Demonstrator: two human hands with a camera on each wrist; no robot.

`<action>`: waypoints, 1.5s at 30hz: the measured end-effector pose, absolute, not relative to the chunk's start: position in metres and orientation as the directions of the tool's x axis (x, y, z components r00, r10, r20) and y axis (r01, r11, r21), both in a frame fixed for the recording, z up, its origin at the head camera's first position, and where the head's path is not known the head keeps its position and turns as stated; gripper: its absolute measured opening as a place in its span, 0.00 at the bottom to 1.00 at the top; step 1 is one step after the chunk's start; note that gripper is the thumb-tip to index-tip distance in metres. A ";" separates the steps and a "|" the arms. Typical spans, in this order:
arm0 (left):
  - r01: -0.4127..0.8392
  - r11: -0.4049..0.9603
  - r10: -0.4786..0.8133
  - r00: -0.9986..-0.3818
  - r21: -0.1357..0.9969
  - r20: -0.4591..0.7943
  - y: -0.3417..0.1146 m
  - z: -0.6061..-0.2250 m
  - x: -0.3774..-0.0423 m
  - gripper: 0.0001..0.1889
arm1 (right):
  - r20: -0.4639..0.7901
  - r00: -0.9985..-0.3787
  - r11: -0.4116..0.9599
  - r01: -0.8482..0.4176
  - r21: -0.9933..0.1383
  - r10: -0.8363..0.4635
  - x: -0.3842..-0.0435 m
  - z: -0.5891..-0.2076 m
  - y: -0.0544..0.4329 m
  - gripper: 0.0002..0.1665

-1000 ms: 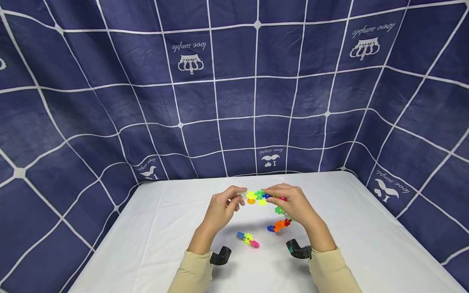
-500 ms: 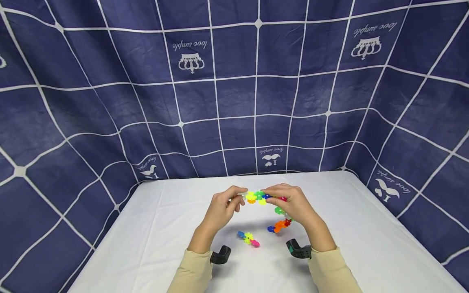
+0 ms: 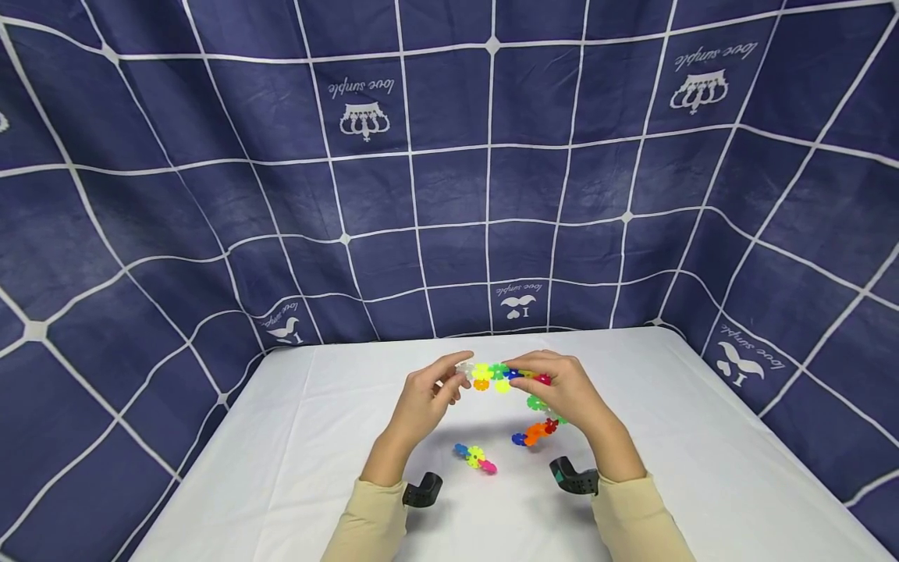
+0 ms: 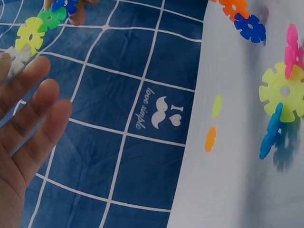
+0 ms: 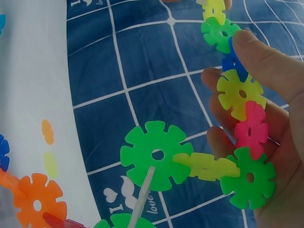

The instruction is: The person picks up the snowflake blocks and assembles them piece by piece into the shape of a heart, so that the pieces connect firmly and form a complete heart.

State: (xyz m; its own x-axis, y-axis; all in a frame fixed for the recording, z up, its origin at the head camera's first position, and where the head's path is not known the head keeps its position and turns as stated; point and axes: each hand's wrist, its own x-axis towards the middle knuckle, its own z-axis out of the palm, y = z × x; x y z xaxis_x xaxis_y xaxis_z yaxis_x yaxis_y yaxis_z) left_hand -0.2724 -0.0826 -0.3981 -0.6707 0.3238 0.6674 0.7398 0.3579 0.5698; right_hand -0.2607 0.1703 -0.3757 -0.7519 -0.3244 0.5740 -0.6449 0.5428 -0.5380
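My right hand (image 3: 564,388) pinches a long chain of interlocking plastic snowflake discs (image 5: 156,154) at its blue disc (image 5: 232,61), between thumb and fingers. From there the chain hangs in a curve, and its orange discs (image 3: 537,432) are low over the table. At the chain's left end is a white disc (image 4: 20,58), joined to a yellow disc (image 4: 30,36). My left hand (image 3: 421,398) is beside that white disc, index finger raised above it and thumb below. The other left fingers (image 4: 45,128) are extended. Whether the thumb touches the disc is hard to see.
On the white table (image 3: 337,437) lies a short piece of three discs (image 3: 475,457), blue, yellow and pink. A loose orange disc (image 3: 481,385) and a loose yellow disc (image 3: 502,386) lie farther back. A blue gridded curtain (image 3: 449,195) stands behind the table.
My left index finger has lifted and straightened off the chain's end, so the white disc now shows more. My right hand keeps its pinch with hardly any movement.
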 end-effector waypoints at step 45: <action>0.352 0.459 0.204 -0.935 0.816 0.289 -0.049 -0.485 -0.357 0.19 | 0.636 -0.735 0.542 -0.642 -0.543 -0.233 -0.261 -0.371 0.176 0.20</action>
State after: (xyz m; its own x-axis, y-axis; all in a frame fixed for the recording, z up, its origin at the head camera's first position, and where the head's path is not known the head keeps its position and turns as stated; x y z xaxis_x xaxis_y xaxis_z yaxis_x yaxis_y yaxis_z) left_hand -0.3565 -0.0494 -0.4850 -0.9354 0.2037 0.2889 0.3519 0.4593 0.8156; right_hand -0.2606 0.1755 -0.3709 -0.7352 -0.2334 0.6364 -0.6418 0.5419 -0.5426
